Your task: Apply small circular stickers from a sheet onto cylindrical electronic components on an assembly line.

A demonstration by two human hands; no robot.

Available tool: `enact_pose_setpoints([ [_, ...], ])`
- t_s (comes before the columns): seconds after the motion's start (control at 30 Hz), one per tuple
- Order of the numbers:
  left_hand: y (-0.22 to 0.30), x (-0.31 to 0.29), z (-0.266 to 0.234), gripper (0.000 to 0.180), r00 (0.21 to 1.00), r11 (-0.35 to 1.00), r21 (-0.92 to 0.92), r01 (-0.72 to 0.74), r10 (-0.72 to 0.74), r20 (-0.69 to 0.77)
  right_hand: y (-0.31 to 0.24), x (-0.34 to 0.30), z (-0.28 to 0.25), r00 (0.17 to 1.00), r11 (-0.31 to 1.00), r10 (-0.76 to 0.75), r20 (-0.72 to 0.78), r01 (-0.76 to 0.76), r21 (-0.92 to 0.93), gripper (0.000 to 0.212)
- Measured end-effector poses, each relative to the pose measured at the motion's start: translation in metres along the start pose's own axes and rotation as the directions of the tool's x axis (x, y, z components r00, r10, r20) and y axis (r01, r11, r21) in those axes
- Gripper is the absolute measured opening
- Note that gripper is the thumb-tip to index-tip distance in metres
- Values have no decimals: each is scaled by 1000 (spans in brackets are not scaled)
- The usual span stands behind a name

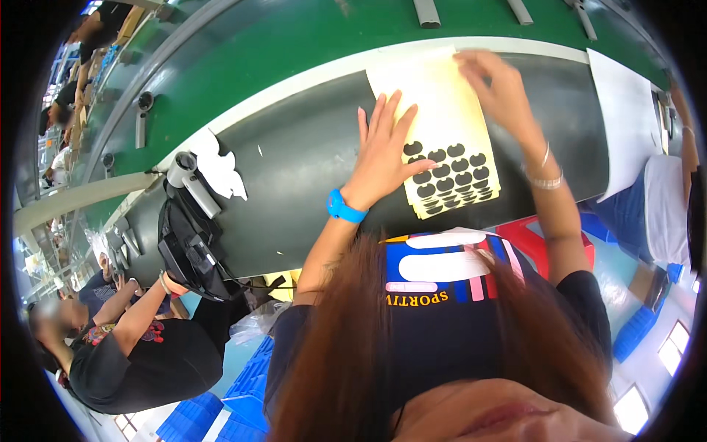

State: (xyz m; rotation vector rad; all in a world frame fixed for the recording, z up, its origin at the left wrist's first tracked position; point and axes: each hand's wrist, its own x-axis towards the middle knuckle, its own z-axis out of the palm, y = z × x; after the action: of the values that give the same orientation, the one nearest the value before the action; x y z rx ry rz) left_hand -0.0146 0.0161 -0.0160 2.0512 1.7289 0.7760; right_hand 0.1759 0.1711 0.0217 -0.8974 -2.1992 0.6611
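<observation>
A pale yellow sheet (440,110) lies on the dark work surface in front of me. Rows of black, rounded die-cut stickers (442,171) cover its near part, and more sheet edges show beneath it. My left hand (383,151) rests flat on the left side of the sheet, fingers spread, its thumb by the stickers. Over the sheet's far right corner, my right hand (497,88) has its fingers bent together in a pinch. Slight blur hides whatever may be between those fingertips.
A white sheet (622,110) hangs over the surface at the right. To the left are crumpled white paper (219,166), a grey tube-shaped stand (193,184) and a black bag (188,247). A green belt (294,66) runs beyond the pale rail. Co-workers sit on both sides.
</observation>
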Motion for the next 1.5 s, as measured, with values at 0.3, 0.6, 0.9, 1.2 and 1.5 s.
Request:
enact_pose_setpoints([
  [0.3,-7,0,11,98,1000,1000,-8,-26,26,-7,-64,-85,61,983,983,179,39,-177,-43,9],
  [0.6,3,-4,1,95,1000,1000,-6,11,-11,6,-85,-85,65,959,959,283,5,-283,26,8],
  [0.9,6,10,-6,98,999,1000,-18,-2,3,38,-65,-60,29,922,881,352,162,-385,275,5],
  [1.2,12,11,-10,100,996,999,40,-16,13,85,121,70,-20,861,936,144,-487,-278,-216,44],
  [1.5,17,10,-7,101,998,999,38,3,-6,70,85,109,-30,823,961,229,-520,-104,258,68],
])
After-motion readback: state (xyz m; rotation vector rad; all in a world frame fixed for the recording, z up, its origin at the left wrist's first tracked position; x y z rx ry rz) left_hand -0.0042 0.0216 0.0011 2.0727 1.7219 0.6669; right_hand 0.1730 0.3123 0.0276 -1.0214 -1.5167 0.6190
